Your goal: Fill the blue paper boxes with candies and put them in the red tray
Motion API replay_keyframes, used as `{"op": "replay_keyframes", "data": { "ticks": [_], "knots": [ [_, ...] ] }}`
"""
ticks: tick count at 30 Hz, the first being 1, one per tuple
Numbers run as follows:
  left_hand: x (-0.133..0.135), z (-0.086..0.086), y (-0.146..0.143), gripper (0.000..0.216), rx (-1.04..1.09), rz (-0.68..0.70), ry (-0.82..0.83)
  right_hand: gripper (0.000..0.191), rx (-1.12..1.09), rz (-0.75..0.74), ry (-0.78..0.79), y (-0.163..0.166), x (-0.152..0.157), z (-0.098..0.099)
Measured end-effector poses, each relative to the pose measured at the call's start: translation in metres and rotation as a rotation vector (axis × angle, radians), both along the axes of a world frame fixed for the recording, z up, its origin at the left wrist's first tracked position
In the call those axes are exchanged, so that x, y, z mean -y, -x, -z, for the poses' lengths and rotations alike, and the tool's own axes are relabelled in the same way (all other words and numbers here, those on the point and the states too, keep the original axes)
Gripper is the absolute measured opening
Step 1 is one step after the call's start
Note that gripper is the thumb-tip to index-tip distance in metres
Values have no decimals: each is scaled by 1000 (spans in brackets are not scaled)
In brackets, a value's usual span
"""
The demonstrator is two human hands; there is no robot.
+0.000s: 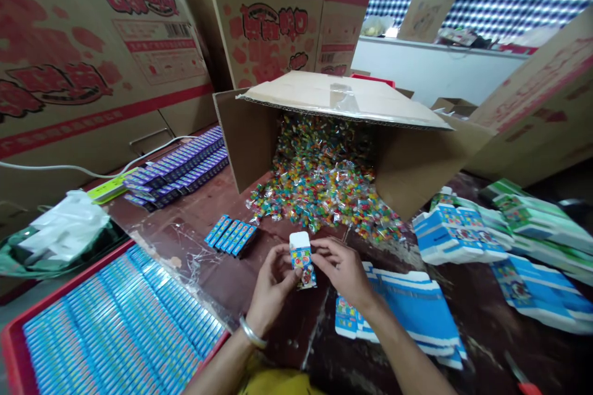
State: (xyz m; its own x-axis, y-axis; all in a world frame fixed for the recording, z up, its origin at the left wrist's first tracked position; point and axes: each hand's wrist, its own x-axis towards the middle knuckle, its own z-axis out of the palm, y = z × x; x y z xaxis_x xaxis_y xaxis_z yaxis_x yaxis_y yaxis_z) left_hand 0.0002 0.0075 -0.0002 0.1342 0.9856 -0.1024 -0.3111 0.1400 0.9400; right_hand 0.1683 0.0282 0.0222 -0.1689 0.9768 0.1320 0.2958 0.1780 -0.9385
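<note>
Between my two hands is a small blue printed carton, upright, with its white top flap raised. My left hand is closed around its left side, thumb across the front. At the carton's upper right edge, the bent fingers of my right hand grip it. Beyond them, small clear packets of colourful candies spill from a large cardboard box lying on its side. Under my right forearm lies a stack of flattened blue cartons. A short row of filled-out blue cartons stands left of my hands.
A red tray packed with rows of blue cartons is at the lower left. Purple cartons are stacked behind it. More flat blue cartons and green cartons lie at right. A red-handled tool is near the lower right edge.
</note>
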Motion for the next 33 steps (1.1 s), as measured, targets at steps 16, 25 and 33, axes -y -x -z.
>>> {"op": "replay_keyframes", "data": {
  "ticks": [16, 25, 33],
  "knots": [
    [5, -2, 3, 30, 43, 185, -20, 8, 44, 88, -125, 9, 14, 13],
    [8, -3, -1, 38, 35, 87, 14, 15, -184, 88, -16, 14, 13, 11],
    [8, -1, 7, 33, -149, 138, -47, 21, -229, -14, 271, 7, 2, 13]
  ]
}}
